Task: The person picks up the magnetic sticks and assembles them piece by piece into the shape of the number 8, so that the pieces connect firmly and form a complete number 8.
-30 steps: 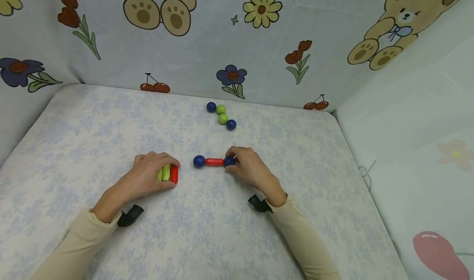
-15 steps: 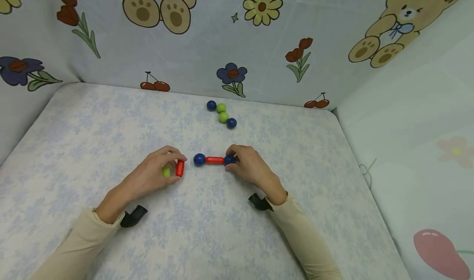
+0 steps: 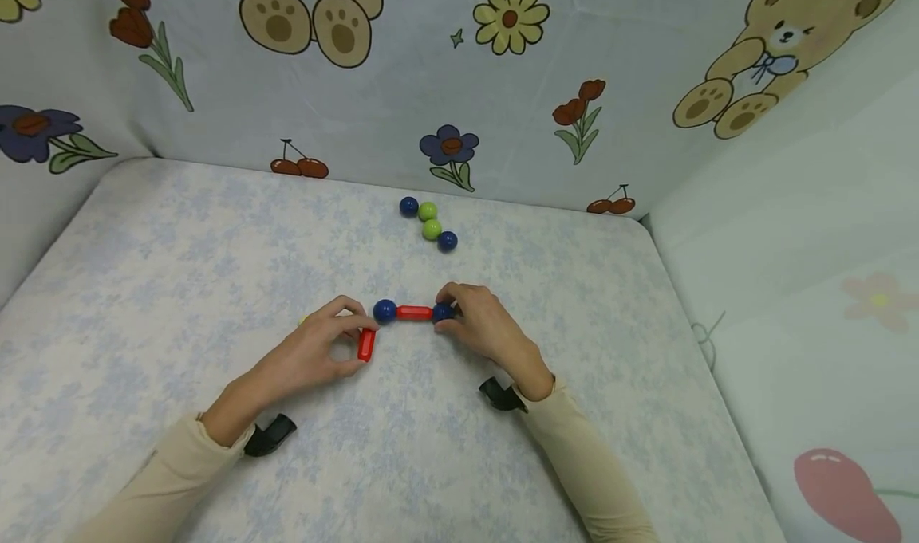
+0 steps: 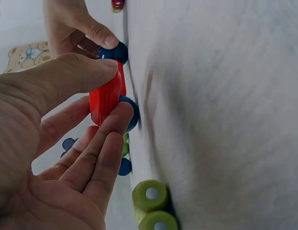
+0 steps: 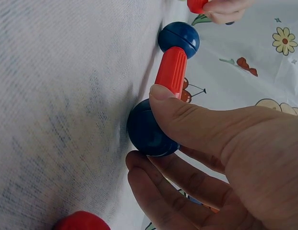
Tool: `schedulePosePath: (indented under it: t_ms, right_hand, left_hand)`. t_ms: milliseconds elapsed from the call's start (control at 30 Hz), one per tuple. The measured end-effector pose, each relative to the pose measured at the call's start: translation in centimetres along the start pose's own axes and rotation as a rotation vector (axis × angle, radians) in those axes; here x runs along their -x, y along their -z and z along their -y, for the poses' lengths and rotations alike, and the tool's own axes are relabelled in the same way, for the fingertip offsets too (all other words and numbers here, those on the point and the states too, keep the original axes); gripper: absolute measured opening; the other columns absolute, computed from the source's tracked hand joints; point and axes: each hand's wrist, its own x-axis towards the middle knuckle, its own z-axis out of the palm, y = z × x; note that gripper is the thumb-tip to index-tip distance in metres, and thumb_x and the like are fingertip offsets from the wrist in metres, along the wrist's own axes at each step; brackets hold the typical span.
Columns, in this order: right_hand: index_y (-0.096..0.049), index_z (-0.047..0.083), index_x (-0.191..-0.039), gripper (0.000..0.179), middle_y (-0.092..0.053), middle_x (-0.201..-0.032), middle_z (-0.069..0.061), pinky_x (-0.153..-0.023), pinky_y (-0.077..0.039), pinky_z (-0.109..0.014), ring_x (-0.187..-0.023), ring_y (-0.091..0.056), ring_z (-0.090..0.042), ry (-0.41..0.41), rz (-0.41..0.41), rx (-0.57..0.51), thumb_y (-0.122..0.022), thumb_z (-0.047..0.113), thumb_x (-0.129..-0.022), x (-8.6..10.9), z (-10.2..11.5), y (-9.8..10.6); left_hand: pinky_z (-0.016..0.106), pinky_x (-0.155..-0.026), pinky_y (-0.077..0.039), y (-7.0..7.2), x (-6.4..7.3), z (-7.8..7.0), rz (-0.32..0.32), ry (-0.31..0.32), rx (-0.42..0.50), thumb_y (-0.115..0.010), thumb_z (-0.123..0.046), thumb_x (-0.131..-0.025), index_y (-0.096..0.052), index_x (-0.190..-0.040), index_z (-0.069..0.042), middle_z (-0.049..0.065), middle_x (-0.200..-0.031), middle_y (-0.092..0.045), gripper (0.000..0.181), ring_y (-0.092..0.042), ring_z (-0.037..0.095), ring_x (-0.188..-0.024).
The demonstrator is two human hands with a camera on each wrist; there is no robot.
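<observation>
Between thumb and fingers, my left hand [image 3: 309,356] pinches a short red rod [image 3: 366,345], tilted and lifted off the table in the left wrist view. Just beyond it lies a joined piece: another red rod [image 3: 414,312] with a blue ball [image 3: 384,311] at its left end and a second blue ball [image 5: 149,129] at its right end. My right hand [image 3: 488,328] grips that right-end ball with thumb and fingertips. Two green rods [image 4: 149,195] with silvery end discs lie on the table by the left hand, which mostly hides them in the head view.
Towards the back of the table, a blue ball [image 3: 408,206], two green balls [image 3: 431,230] and another blue ball [image 3: 447,241] form a crooked row. A red object [image 5: 81,221] shows at the right wrist view's bottom edge. Printed cloth [image 3: 373,112] walls the table's far side.
My left hand has left the green rods and moved right with the red rod, close to the joined piece. The right hand keeps its hold in place.
</observation>
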Motion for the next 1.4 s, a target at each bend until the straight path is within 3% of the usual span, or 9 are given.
schedulePosePath:
  t_ms: [267,600,867,1100,1400]
  right_hand:
    - [-0.067,0.01,-0.113,0.031,-0.071,-0.106,-0.005,-0.081,-0.053,-0.034,-0.09,-0.064,-0.018,-0.005,-0.004,-0.004,-0.08,0.019,-0.087,0.0,0.2,0.0]
    - [-0.067,0.011,-0.112,0.03,-0.07,-0.106,-0.005,-0.08,-0.053,-0.034,-0.089,-0.063,-0.017,-0.011,0.0,0.009,-0.08,0.02,-0.087,-0.1,0.2,0.0]
    - [-0.067,0.01,-0.112,0.03,-0.07,-0.105,-0.005,-0.08,-0.053,-0.034,-0.089,-0.062,-0.017,-0.022,0.002,0.001,-0.079,0.019,-0.087,0.0,0.2,-0.1]
    - [-0.067,0.011,-0.112,0.028,-0.07,-0.104,-0.004,-0.079,-0.053,-0.034,-0.087,-0.062,-0.016,-0.027,0.001,-0.004,-0.079,0.019,-0.088,0.0,0.2,-0.1]
    - [-0.067,0.01,-0.112,0.029,-0.07,-0.104,-0.005,-0.08,-0.053,-0.034,-0.088,-0.062,-0.016,-0.016,-0.001,0.005,-0.079,0.02,-0.088,0.0,0.1,-0.2]
  left_hand:
    - [0.034,-0.08,-0.052,-1.1,-0.2,0.1,0.002,-0.016,0.013,-0.081,-0.003,-0.08,-0.071,-0.117,-0.007,0.002,-0.117,-0.055,0.038,-0.062,0.013,-0.09]
    - [0.032,-0.079,-0.05,-1.6,-0.6,-0.2,-0.001,0.008,-0.022,-0.081,-0.008,-0.082,-0.071,-0.12,-0.01,0.001,-0.116,-0.054,0.039,-0.056,0.015,-0.093]
    - [0.037,-0.084,-0.054,-1.9,-0.8,-0.2,-0.012,0.035,0.032,-0.08,-0.007,-0.083,-0.069,-0.121,-0.006,0.003,-0.118,-0.054,0.04,-0.065,0.014,-0.097]
    - [0.027,-0.07,-0.052,-1.9,-0.7,-0.4,-0.021,0.108,0.073,-0.075,-0.017,-0.091,-0.065,-0.128,-0.009,0.006,-0.107,-0.058,0.039,-0.059,0.009,-0.081]
    - [0.025,-0.06,-0.043,-1.8,-1.2,-1.2,0.031,0.154,0.021,-0.068,-0.015,-0.096,-0.062,-0.13,-0.011,0.008,-0.096,-0.058,0.035,-0.051,0.009,-0.069]
